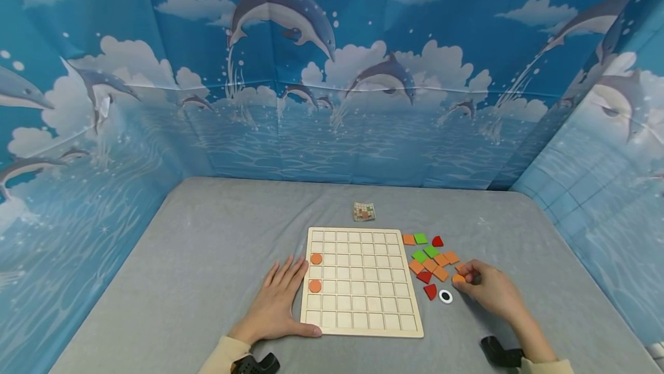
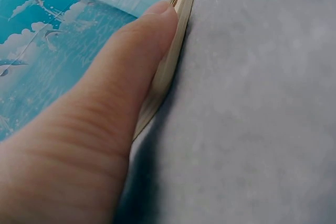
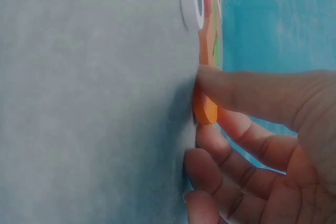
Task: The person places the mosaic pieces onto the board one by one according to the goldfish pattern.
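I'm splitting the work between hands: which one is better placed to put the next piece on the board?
Probably the right hand: it pinches an orange piece, next to the loose pieces right of the board. The left hand rests against the board's left side, holding no piece.

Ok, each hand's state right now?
Left hand: open, touching the board.
Right hand: closed, pinching an orange piece.

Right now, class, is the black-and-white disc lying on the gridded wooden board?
No, the black-and-white disc lies on the grey cloth beside the wooden board.
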`<move>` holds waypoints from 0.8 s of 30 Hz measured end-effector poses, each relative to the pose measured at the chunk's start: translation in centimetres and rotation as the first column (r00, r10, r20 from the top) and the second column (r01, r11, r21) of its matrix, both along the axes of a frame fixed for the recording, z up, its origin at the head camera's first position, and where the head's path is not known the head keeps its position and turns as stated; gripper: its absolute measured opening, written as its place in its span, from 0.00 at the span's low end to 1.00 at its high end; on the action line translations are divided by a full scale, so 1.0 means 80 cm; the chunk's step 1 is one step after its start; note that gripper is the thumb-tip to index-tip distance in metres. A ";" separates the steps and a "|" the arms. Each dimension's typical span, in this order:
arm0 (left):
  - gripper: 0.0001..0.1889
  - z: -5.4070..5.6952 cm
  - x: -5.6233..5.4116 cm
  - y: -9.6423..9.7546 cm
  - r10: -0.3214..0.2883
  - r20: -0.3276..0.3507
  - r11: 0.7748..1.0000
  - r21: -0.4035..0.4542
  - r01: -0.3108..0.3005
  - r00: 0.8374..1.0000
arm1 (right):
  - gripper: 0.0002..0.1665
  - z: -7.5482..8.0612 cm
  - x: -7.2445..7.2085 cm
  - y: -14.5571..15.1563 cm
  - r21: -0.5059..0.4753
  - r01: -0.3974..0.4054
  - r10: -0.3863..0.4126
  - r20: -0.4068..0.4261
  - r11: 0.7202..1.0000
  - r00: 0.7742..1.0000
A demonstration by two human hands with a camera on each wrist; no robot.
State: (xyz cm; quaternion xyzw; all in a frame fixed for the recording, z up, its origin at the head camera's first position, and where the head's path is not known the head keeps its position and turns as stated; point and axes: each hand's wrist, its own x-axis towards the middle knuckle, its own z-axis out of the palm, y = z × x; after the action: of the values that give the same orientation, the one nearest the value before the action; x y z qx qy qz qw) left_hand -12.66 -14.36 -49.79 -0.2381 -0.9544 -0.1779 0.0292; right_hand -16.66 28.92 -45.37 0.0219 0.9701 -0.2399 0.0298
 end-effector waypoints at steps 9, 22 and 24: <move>0.67 -0.004 -0.001 -0.001 -0.001 -0.016 1.000 -0.006 0.000 1.000 | 0.20 -0.002 0.003 0.005 -0.024 -0.007 0.007 0.010 1.000 1.000; 0.67 -0.005 -0.001 -0.002 -0.004 -0.028 1.000 0.005 0.004 1.000 | 0.21 -0.005 0.006 0.009 -0.038 0.014 -0.013 0.017 0.999 1.000; 0.67 -0.005 -0.001 -0.002 -0.007 -0.028 1.000 0.008 0.007 1.000 | 0.21 -0.005 0.007 0.010 -0.042 0.014 -0.013 0.015 0.999 1.000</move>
State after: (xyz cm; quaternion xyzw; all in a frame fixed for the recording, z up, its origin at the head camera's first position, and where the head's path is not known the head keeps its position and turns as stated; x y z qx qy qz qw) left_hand -12.75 -14.51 -50.15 -0.2437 -0.9523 -0.1785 0.0427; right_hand -16.13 29.70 -45.77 0.0296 0.9644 -0.2603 0.0355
